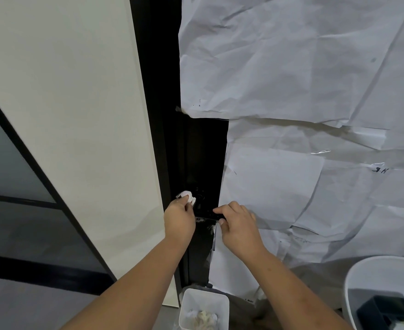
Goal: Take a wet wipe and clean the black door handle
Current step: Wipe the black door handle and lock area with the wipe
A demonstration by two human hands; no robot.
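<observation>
Wiping the black door handle (pixel 208 214) at its base, I have my left hand (pixel 179 219) pinched around the balled wet wipe (pixel 187 196) just left of the handle, right hand (pixel 238 225) clamped on its free end, probably to steady it.

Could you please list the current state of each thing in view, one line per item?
Left hand: closed on the wet wipe.
Wet wipe: crumpled, pressed near the handle's base.
Right hand: gripping the black door handle.
Black door handle: horizontal, held at its end.
White bin: open, used wipes inside.
Paper sheets: creased, covering the door.
</observation>
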